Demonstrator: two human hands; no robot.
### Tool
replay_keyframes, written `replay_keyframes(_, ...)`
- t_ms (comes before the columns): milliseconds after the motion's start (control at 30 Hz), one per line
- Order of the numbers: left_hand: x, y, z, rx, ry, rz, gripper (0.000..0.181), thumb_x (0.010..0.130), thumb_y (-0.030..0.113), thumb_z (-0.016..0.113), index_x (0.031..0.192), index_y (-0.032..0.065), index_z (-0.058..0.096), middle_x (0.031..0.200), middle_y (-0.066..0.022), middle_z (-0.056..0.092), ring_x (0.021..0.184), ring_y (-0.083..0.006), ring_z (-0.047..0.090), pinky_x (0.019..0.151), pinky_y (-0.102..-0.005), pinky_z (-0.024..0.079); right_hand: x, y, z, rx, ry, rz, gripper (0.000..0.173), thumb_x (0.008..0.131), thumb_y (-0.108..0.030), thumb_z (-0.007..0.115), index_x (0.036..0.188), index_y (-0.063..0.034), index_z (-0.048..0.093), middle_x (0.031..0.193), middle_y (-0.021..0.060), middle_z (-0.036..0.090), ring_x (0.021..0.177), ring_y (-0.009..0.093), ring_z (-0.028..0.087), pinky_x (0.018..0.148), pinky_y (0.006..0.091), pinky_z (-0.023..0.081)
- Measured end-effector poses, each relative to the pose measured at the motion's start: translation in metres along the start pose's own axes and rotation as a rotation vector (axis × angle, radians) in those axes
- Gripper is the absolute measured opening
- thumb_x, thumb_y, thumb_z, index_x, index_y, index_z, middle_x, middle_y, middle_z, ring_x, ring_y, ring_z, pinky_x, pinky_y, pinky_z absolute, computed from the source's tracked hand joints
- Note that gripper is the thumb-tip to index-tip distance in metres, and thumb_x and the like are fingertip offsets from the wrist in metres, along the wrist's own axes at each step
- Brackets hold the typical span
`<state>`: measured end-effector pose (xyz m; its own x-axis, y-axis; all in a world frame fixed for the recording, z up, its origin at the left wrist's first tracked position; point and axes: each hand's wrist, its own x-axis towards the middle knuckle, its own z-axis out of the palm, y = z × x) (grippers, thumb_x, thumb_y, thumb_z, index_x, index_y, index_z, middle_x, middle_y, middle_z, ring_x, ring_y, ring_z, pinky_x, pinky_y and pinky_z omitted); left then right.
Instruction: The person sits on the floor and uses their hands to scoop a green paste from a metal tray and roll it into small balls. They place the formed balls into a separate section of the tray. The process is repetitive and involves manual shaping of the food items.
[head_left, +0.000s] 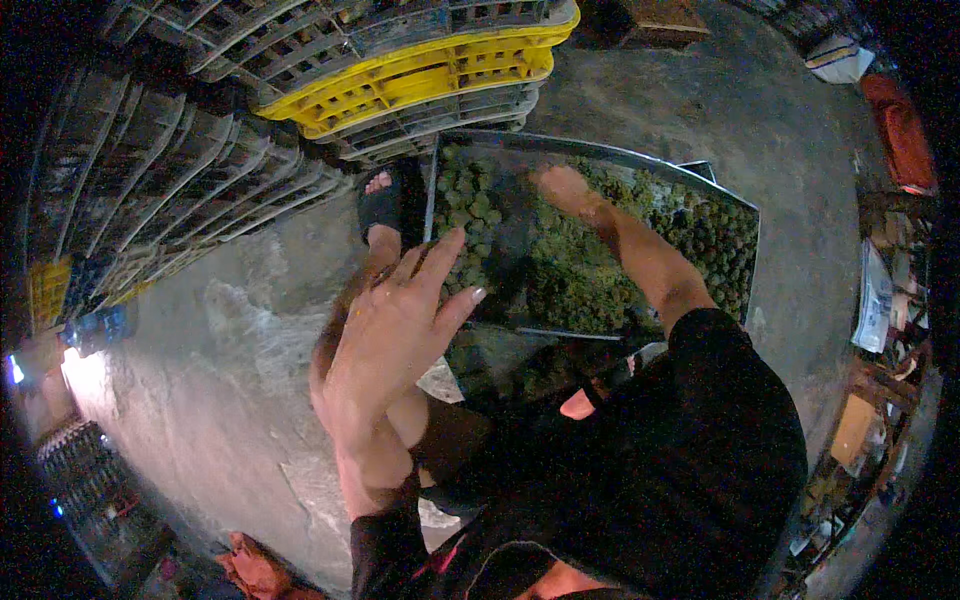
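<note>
A shallow rectangular tray (525, 330) with a pale rim lies on the floor before me. It bears many small rounded greenish pieces (585, 281), perhaps fruit or plants; which, I cannot tell. Larger round pieces (466, 187) line its left side, beside a dark bare strip. My right hand (566, 187) reaches over the tray's far part, at the edge of the pieces; its fingers are blurred, so a hold cannot be made out. Nearer the camera, my left hand (397, 322) is raised with its fingers extended, near the tray's left edge, and nothing shows in it.
Stacked dark plastic crates (172, 165) and a yellow crate (420, 75) stand at the upper left. My sandalled foot (379, 195) is beside the tray. A red bundle (896, 135) and mixed clutter line the right. Reddish cloth (255, 570) lies at the lower left.
</note>
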<state>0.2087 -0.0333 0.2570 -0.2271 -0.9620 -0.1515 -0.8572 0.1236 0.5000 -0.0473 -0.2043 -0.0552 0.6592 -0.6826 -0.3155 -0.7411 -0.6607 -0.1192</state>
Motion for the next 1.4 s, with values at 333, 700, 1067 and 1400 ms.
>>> replay_keyframes(333, -0.005, -0.008, 0.000, -0.042, 0.037, -0.015, 0.044, 0.078, 0.025, 0.057, 0.117, 0.0093, 0.045, 0.106, -0.0187, 0.053, 0.089, -0.0356, 0.055, 0.074, -0.0405, 0.046, -0.021, 0.022, -0.022, 0.054, 0.164, 0.164, 0.022, 0.074, -0.013, 0.051, 0.092, -0.0007, 0.054, 0.085, 0.0175, 0.058, 0.076, 0.035, 0.058, 0.062, 0.0437, 0.048)
replay_keyframes(700, -0.001, 0.000, 0.000, -0.045, -0.004, -0.048, 0.048, 0.078, 0.026, 0.057, 0.122, 0.0134, 0.040, 0.110, -0.0210, 0.051, 0.092, -0.0385, 0.053, 0.077, -0.0423, 0.045, -0.027, 0.039, -0.041, -0.057, -0.126, 0.285, 0.013, 0.066, -0.012, 0.058, 0.074, -0.0023, 0.062, 0.078, 0.0182, 0.061, 0.071, 0.033, 0.059, 0.060, 0.0387, 0.049)
replay_keyframes(1067, -0.007, 0.014, -0.010, 0.006, 0.063, 0.075, 0.042, 0.078, 0.025, 0.057, 0.114, 0.0074, 0.046, 0.103, -0.0123, 0.056, 0.090, -0.0311, 0.055, 0.074, -0.0385, 0.046, -0.010, 0.035, -0.012, -0.024, 0.022, 0.328, 0.020, 0.070, -0.012, 0.053, 0.087, -0.0061, 0.060, 0.079, 0.0140, 0.060, 0.076, 0.033, 0.059, 0.067, 0.0410, 0.049)
replay_keyframes(1400, -0.015, -0.008, -0.007, 0.000, 0.106, 0.054, 0.043, 0.076, 0.025, 0.059, 0.112, 0.0068, 0.047, 0.095, -0.0123, 0.057, 0.091, -0.0307, 0.054, 0.078, -0.0375, 0.044, 0.005, -0.020, -0.013, 0.081, 0.165, 0.049, 0.021, 0.071, -0.008, 0.051, 0.091, -0.0041, 0.057, 0.086, 0.0168, 0.059, 0.078, 0.033, 0.059, 0.066, 0.0418, 0.049)
